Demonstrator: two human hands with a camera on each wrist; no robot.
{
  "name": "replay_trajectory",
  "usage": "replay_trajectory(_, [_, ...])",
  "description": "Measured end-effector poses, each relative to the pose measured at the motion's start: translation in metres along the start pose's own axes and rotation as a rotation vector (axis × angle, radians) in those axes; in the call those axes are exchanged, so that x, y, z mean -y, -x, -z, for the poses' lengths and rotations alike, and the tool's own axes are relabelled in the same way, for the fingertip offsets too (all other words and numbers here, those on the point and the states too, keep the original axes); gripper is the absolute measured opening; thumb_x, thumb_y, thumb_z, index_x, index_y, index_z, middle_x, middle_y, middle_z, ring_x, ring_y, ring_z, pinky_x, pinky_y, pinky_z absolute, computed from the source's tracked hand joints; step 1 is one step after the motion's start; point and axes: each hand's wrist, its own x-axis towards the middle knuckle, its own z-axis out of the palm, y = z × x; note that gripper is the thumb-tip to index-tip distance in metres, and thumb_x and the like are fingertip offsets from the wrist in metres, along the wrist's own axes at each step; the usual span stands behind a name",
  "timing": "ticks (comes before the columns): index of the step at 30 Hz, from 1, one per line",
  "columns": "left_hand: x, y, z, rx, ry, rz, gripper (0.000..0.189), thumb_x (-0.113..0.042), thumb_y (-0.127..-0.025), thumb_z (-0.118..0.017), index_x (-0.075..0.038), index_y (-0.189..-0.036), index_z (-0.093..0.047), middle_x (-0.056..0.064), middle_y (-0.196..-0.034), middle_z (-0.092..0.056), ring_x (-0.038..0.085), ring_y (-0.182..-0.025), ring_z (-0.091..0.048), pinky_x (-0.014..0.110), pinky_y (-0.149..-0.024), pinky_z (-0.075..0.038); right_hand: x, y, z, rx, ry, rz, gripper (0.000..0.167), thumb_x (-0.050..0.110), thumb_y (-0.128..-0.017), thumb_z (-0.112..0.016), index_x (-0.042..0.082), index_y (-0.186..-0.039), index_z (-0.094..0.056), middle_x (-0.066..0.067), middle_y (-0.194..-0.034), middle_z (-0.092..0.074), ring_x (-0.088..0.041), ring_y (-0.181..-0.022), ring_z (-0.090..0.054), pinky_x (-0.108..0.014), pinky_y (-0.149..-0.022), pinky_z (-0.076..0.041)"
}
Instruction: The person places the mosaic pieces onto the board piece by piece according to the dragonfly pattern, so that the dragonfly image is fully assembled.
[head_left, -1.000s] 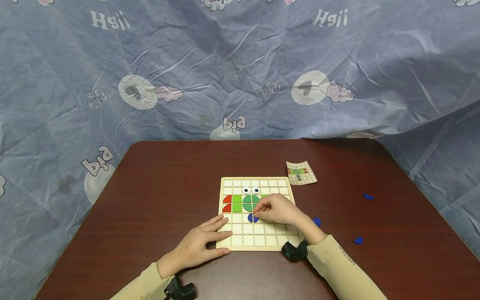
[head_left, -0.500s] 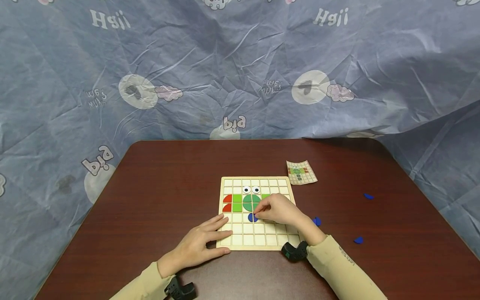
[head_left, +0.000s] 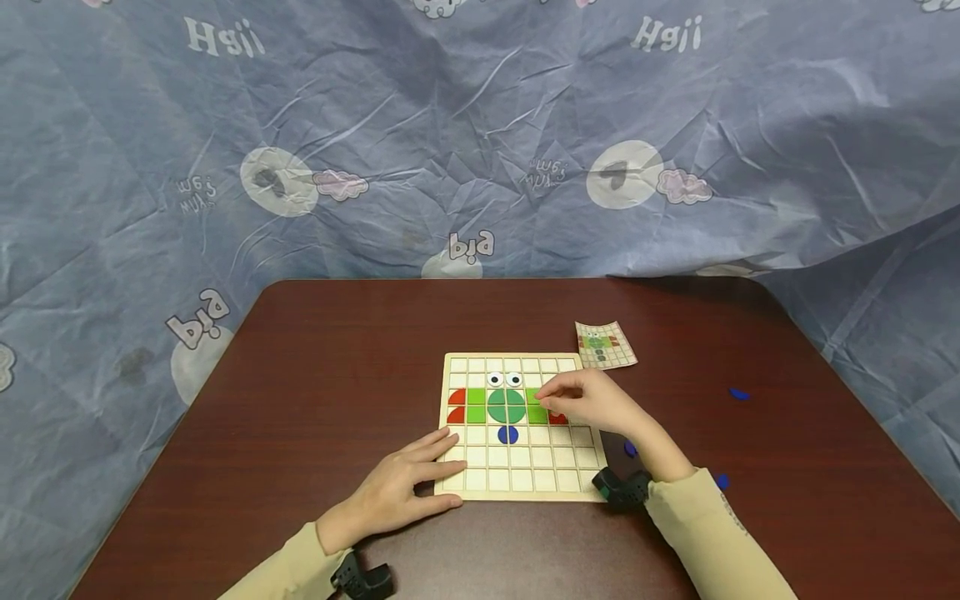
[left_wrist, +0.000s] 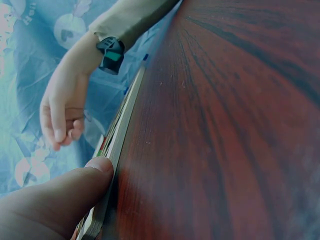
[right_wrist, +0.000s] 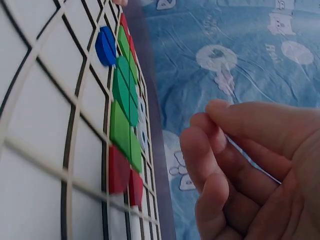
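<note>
A pale wooden grid board (head_left: 478, 481) lies on the table, bearing flat coloured pieces. My left hand (head_left: 397, 492) rests with spread fingers on its left edge; in the left wrist view the thumb (left_wrist: 100, 165) touches the board's side. My right hand (head_left: 600, 402) hovers over the board's right part, fingers loosely bent and nothing between them, as the right wrist view shows. Below the dark green round (head_left: 498, 398), two blue pieces (right_wrist: 104, 47) form a small circle. Light green squares (right_wrist: 120, 125) and red rounded pieces (head_left: 456, 414) flank the green round; eye pieces (head_left: 513, 380) sit above.
A patterned card (head_left: 618, 358) lies at the board's far right corner. Loose blue pieces lie right of the board: one far right (head_left: 739, 393), one beside my right wrist (head_left: 631, 448), one partly behind the right forearm (head_left: 722, 482). A printed blue cloth (head_left: 420, 167) hangs behind the table.
My right hand has let go of the blue piece below the green round, lifted off and moved right. The blue circle now shows fully. My left hand stays put.
</note>
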Motion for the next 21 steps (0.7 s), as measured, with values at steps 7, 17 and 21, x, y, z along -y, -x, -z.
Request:
replay_trajectory(7, [0.0, 0.0, 0.0, 0.005, -0.003, 0.004, 0.046, -0.047, -0.086, -0.064, -0.018, -0.122, -0.066, 0.009, -0.139, -0.048, 0.023, -0.133, -0.037, 0.041, -0.1, -0.04, -0.016, 0.023, 0.02, -0.036, -0.003, -0.014, 0.018, 0.017, -0.086, -0.069, 0.006, -0.101, -0.071, 0.0, -0.09, -0.07, -0.011, -0.072, -0.059, -0.024, -0.063, -0.05])
replay_trajectory(17, [0.0, 0.0, 0.001, 0.009, 0.001, 0.009, 0.046, -0.047, -0.086, -0.064, -0.019, -0.122, -0.065, 0.008, -0.139, -0.048, 0.023, -0.133, -0.037, 0.041, -0.101, -0.04, -0.044, 0.06, 0.034, -0.052, 0.02, -0.056, 0.021, 0.017, -0.082, -0.074, 0.006, -0.099, -0.07, 0.0, -0.085, -0.067, -0.013, -0.073, -0.062, -0.026, -0.061, -0.051])
replay_trajectory(21, [-0.001, 0.0, 0.001, 0.007, 0.004, 0.008, 0.046, -0.046, -0.086, -0.064, -0.019, -0.122, -0.065, 0.009, -0.139, -0.048, 0.023, -0.133, -0.037, 0.041, -0.101, -0.039, -0.048, 0.072, 0.035, -0.076, 0.051, -0.062, 0.027, 0.024, -0.08, -0.076, 0.009, -0.101, -0.07, -0.001, -0.091, -0.067, -0.014, -0.079, -0.061, -0.026, -0.065, -0.052])
